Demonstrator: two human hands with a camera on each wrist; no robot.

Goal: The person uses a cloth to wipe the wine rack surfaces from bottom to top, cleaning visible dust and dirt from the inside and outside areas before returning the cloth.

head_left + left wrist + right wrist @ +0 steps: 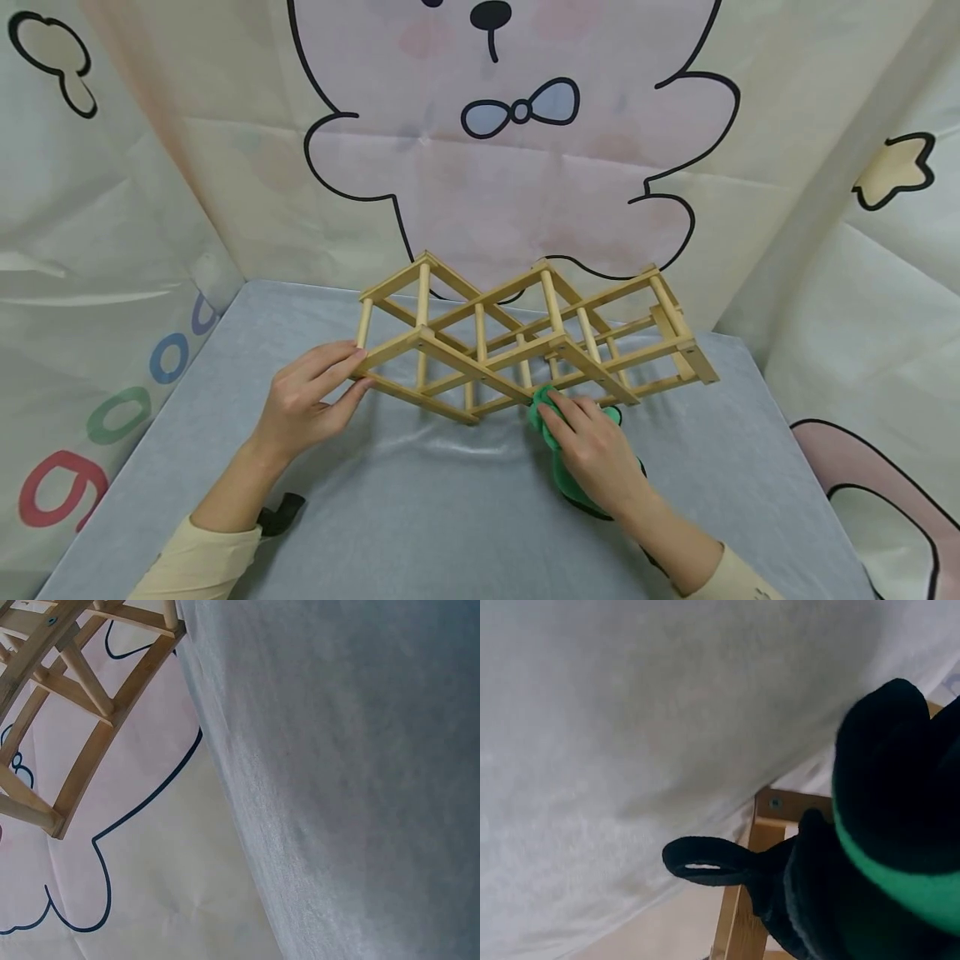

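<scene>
A folding wooden lattice rack (483, 376), made of flat slats joined by round dowels, stands stretched out across the table. My left hand (318, 396) pinches its left end between thumb and fingers. At the rack's lower front edge, right of the middle, my right hand (596, 454) grips a bunched green cloth (566, 477) against a slat. Dark parts and a small loop of the cloth (900, 889) show up close in the right wrist view, beside a rack slat (746, 919). The left wrist view catches one end of the rack (94, 761).
The table (420, 517) is covered with pale blue-grey fabric. Behind the rack hangs a printed backdrop (525, 192) with a cartoon animal, and printed sheets rise at the left and right sides. A black piece (281, 514) sits by the left wrist.
</scene>
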